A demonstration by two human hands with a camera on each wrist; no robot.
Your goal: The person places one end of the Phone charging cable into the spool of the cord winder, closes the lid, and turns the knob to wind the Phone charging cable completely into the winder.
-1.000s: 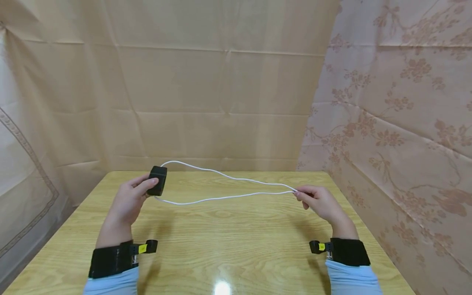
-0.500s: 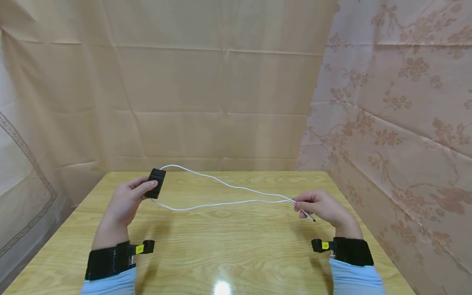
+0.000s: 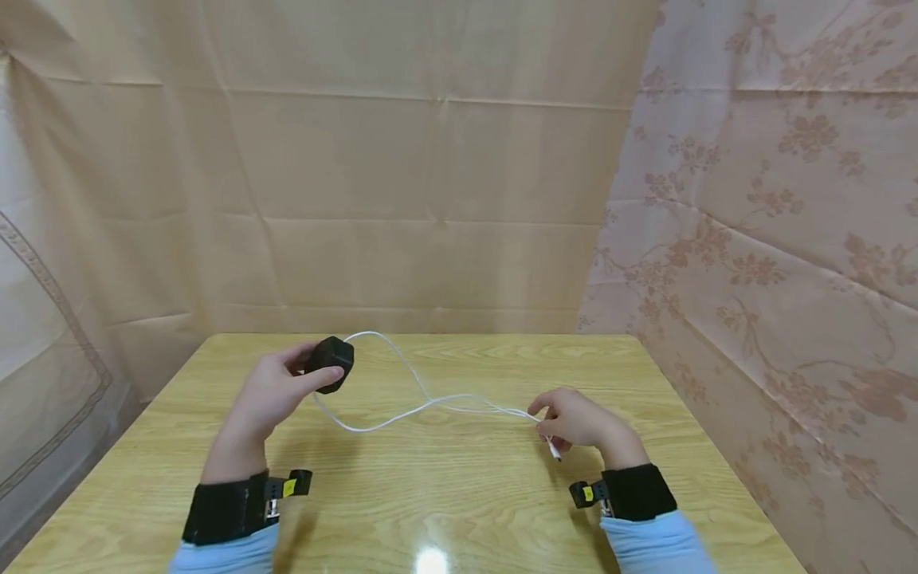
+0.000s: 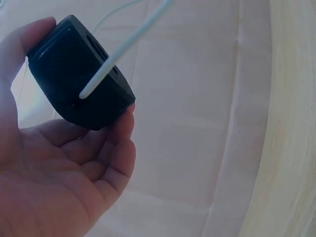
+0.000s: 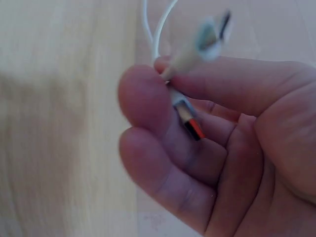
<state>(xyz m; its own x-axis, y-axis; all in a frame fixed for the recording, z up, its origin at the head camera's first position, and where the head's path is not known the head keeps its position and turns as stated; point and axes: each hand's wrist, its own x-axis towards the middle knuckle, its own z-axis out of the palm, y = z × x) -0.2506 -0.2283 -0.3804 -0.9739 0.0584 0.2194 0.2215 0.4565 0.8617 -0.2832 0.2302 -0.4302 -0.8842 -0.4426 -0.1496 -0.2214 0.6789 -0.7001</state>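
My left hand (image 3: 268, 395) grips a black faceted block (image 3: 333, 365) between thumb and fingers, raised over the left of the table. A white USB cable (image 3: 387, 423) comes out of two sides of the block. In the left wrist view, the block (image 4: 74, 74) has a round opening in one face, and a cable strand (image 4: 131, 42) leaves a small hole. My right hand (image 3: 581, 418) pinches both end portions of the cable together. In the right wrist view, a USB plug (image 5: 190, 123) with an orange insert lies against the fingers; the other plug (image 5: 207, 42) is blurred.
The wooden table (image 3: 430, 494) lies beneath both hands. A beige curtain (image 3: 430, 199) hangs behind its far edge, and a flowered cloth (image 3: 774, 263) runs along the right side. Each wrist wears a black strap with a small camera.
My hands have come closer together, the right one moving left and down. The cable, stretched out before, now sags and its strands cross. The block has turned in my left hand.
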